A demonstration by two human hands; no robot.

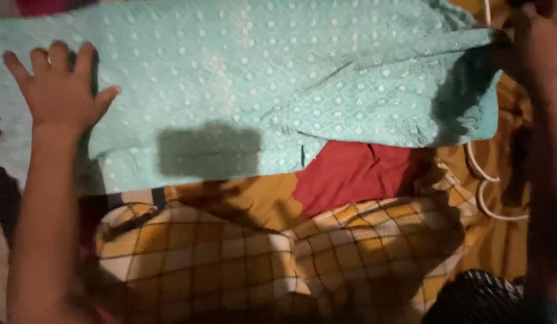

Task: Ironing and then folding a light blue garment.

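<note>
Both forearms are bare, with no sleeve in view up to the frame's lower edge. The left hand shows no ring on its fingers and no band below them. The right hand lies in shadow; jewellery cannot be told.

Right hand: fingertips cut by the top edge, the rest in deep shadow, so whether it pinches the corner of the teal dotted cloth or merely rests on it cannot be told; the cloth itself runs out past the top edge beyond both hands. White cord: loops below the right hand, both ends lost, one under the cloth, one in shadow. Checked yellow fabric and dark patterned cloth, nearer the viewer than the left hand: cut by the bottom edge, blurred, kind indeterminate.
</note>
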